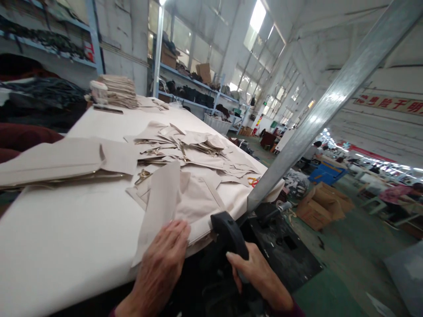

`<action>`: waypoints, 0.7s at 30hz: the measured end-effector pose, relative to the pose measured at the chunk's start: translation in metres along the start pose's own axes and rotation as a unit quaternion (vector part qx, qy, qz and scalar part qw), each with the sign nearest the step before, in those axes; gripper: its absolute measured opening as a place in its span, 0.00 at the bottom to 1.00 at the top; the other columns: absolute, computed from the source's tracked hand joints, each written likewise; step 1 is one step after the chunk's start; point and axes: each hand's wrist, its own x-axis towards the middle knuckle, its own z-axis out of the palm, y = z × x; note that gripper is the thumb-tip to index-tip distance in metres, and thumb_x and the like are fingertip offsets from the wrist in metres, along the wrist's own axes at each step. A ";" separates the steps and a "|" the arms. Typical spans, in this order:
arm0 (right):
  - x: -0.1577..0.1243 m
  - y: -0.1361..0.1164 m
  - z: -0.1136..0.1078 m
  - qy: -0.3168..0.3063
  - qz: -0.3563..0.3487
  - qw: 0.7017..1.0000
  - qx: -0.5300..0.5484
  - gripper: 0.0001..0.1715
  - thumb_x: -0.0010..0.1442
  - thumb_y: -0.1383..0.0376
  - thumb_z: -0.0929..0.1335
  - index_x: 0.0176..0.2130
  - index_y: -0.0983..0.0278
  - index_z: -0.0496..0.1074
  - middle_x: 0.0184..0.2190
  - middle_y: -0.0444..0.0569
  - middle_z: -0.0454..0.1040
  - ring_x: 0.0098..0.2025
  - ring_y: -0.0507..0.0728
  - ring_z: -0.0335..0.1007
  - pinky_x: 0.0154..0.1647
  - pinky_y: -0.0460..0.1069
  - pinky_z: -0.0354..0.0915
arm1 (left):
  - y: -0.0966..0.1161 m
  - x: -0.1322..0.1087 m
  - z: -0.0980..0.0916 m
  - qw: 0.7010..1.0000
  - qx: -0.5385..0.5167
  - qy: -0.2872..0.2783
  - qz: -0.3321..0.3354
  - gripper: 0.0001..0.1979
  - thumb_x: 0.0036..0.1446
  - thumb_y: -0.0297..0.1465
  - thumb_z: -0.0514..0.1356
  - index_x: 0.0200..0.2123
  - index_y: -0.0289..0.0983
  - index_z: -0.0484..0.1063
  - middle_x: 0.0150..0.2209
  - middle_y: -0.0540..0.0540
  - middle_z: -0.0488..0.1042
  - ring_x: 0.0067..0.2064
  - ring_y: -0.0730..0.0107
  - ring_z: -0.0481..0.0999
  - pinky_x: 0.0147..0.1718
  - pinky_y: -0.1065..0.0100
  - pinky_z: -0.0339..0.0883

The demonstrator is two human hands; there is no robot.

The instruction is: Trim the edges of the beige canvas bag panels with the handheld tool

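My left hand (163, 259) lies flat with fingers stretched on a beige fabric piece (158, 207) at the near edge of the white table (66, 237). My right hand (257, 275) is wrapped round the black handle (229, 235) of a dark machine just off the table's edge. A loose heap of beige fabric pieces (191, 152) with metal rings lies beyond the left hand. A longer stack of beige fabric (56, 160) rests at the table's left.
A slanted metal post (327, 105) rises from the machine. A tall pile of folded pieces (119, 90) stands at the table's far end. Blue shelves (198, 88) hold boxes and goods. Cardboard boxes (322, 204) sit on the green floor; people work at the far right.
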 end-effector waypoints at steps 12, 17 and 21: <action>0.037 0.025 -0.001 0.021 0.004 0.998 0.061 0.24 0.56 0.51 0.65 0.20 0.66 0.64 0.11 0.41 0.65 0.12 0.48 0.58 0.14 0.43 0.56 | -0.017 0.025 0.069 0.986 0.075 -0.133 0.072 0.20 0.58 0.23 0.49 0.52 0.30 0.70 0.53 0.32 0.71 0.53 0.47 0.69 0.54 0.41 0.52; 0.068 0.011 -0.005 0.090 0.008 0.993 0.074 0.21 0.53 0.50 0.67 0.24 0.66 0.64 0.14 0.39 0.64 0.13 0.48 0.58 0.14 0.44 0.59 | -0.016 0.027 0.064 0.985 0.076 -0.135 0.070 0.19 0.60 0.25 0.47 0.52 0.30 0.70 0.52 0.34 0.72 0.52 0.48 0.69 0.53 0.42 0.54; 0.053 0.009 -0.013 0.090 0.007 0.992 0.091 0.24 0.55 0.48 0.65 0.24 0.66 0.64 0.14 0.40 0.64 0.14 0.48 0.59 0.15 0.44 0.61 | -0.017 0.027 0.064 0.986 0.069 -0.137 0.067 0.20 0.60 0.25 0.48 0.52 0.29 0.70 0.53 0.34 0.72 0.53 0.48 0.68 0.54 0.42 0.54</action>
